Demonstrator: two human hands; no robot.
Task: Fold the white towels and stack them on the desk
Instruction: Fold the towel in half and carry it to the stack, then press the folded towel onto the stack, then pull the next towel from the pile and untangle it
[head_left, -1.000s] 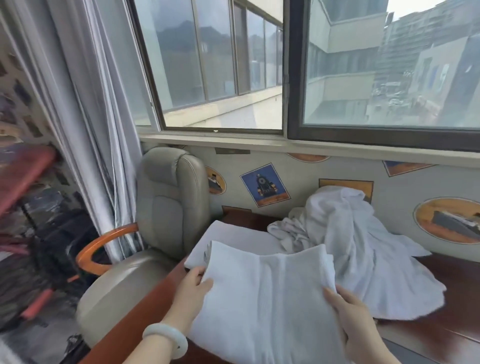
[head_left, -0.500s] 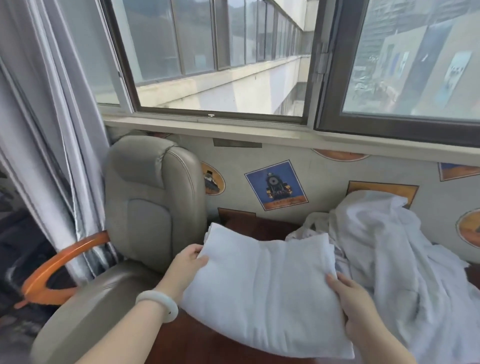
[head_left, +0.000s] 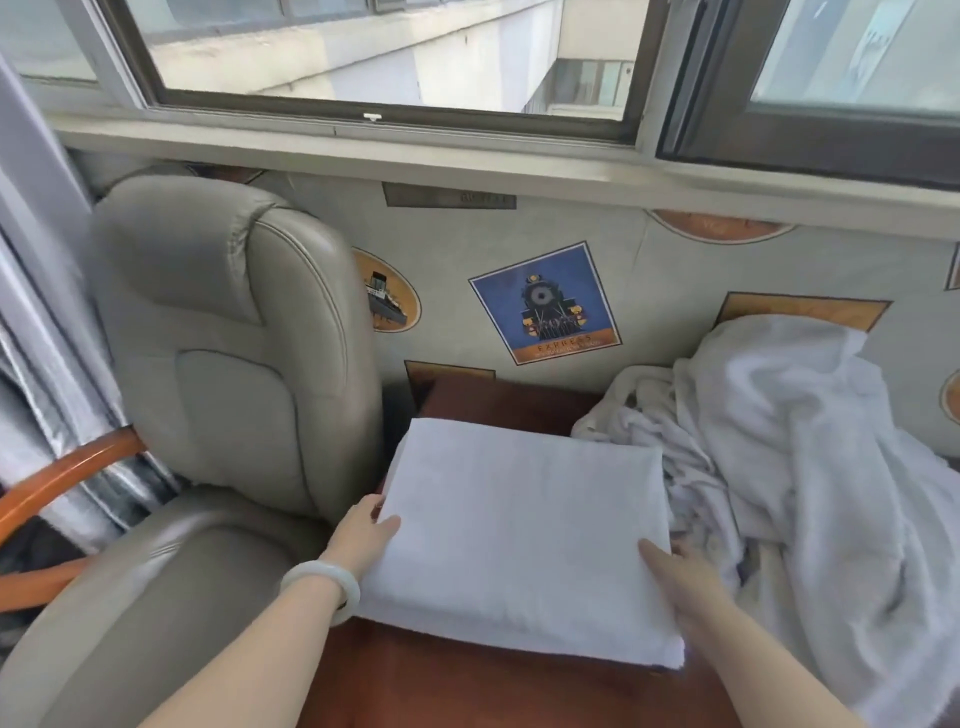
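Right now the folded towel (head_left: 519, 540) is lying flat on the tabletop (head_left: 467, 686), straight ahead of the person, with its long side running left to right between the two hands. The left hand (head_left: 363, 530) is gripping the left edge, thumb on top and fingers tucked out of sight underneath. The right hand (head_left: 680, 571) is gripping the right edge near the front corner in the same way. Both hands are sitting at the towel's short ends, so letting go probably means sliding each one straight outward.

On the right, the towel's edge is touching the loose pile of towels (head_left: 789, 457), and the right hand is much the nearer one to that pile. On the left, the edge is sitting just beside the back of the chair (head_left: 228, 332), which is leaving that hand little room. A strip of bare tabletop is showing between the towel's far edge and the wall (head_left: 452, 249), and more is lying open in front, toward the person.
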